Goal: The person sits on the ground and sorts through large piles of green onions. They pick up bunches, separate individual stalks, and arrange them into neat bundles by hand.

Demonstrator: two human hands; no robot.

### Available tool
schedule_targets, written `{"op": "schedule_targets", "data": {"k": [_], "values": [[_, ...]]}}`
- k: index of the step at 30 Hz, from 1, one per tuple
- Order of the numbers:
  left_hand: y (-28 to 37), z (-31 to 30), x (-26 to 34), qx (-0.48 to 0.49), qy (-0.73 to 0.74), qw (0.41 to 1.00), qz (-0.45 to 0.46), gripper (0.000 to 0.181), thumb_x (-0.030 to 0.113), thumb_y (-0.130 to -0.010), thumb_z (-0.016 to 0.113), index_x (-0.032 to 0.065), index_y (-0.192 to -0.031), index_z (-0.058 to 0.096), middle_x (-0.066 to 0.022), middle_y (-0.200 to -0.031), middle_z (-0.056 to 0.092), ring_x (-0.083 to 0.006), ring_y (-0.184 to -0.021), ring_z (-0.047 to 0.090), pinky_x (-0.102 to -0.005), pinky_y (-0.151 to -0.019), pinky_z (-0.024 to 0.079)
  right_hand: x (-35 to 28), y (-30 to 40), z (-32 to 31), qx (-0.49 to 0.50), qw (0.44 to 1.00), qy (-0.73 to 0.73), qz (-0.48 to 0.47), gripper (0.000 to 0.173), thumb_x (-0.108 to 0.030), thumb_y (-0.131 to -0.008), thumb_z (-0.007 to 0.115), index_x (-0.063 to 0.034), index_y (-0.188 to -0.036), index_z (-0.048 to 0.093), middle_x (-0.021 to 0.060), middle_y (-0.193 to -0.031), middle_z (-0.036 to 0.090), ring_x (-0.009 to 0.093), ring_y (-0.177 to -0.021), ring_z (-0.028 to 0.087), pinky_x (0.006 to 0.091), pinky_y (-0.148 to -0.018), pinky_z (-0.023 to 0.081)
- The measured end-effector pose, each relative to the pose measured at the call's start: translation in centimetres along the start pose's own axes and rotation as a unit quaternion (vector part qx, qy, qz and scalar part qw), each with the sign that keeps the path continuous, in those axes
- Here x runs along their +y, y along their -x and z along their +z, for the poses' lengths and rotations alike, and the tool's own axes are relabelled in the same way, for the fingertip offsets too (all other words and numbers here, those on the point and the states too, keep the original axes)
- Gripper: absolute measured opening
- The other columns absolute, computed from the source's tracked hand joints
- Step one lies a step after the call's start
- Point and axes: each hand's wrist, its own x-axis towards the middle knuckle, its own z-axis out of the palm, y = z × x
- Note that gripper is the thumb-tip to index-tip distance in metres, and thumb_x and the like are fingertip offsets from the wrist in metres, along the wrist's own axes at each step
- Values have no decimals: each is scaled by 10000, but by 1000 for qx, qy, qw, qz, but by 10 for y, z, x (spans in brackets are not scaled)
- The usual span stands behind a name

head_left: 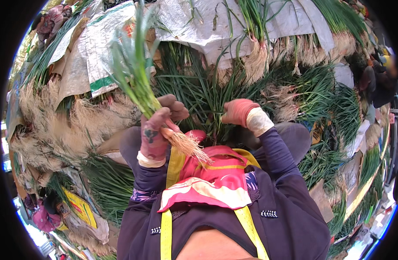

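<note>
My left hand [155, 131], in a stained pink glove, holds a bunch of green onions [143, 94]. The leaves point up and away, partly blurred, and the pale stringy roots [187, 144] hang toward my lap. My right hand [239, 112], in a reddish glove with a white cuff, is curled beside upright onion leaves [215, 113] between my knees. Its fingertips are mostly turned away, so whether they grip a leaf is unclear. Below both hands, a red and yellow apron [215, 162] covers my lap.
White woven sacks [186, 26] cover onion heaps ahead. A rooted bunch [257, 58] lies on them. Loose onions [312, 94] lie at right, with more leaves [108, 185] at left. Other people [44, 216] sit at far left, and another person [377, 78] is at far right.
</note>
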Motion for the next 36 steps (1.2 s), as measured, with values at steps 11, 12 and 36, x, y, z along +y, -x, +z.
{"op": "schedule_targets", "data": {"k": [11,12,36], "values": [[-69,-20,-33,-15,276,952,-129,246,199,-846,533,43,-1034,499,42,-621,421,-87,-537,463,-279,-572,472,94,-117,-150,454,869,55,189,253,-207,-777,475,-47,-936,588,200,-986,586,377,-937,546,448,-780,443],[-69,-21,-33,1,276,950,-147,211,191,-854,529,77,-1029,504,42,-617,429,-89,-536,447,-281,-566,426,88,-120,-154,414,882,63,217,236,-162,-764,454,-54,-912,604,200,-992,586,367,-939,553,441,-777,446],[-68,-39,-8,110,197,973,-40,354,237,-796,564,-29,-1017,489,11,-580,420,-107,-482,438,-286,-521,458,-64,-271,-180,312,945,73,-68,396,-291,-828,497,-36,-1130,512,165,-965,610,268,-817,606,380,-719,471]]}}
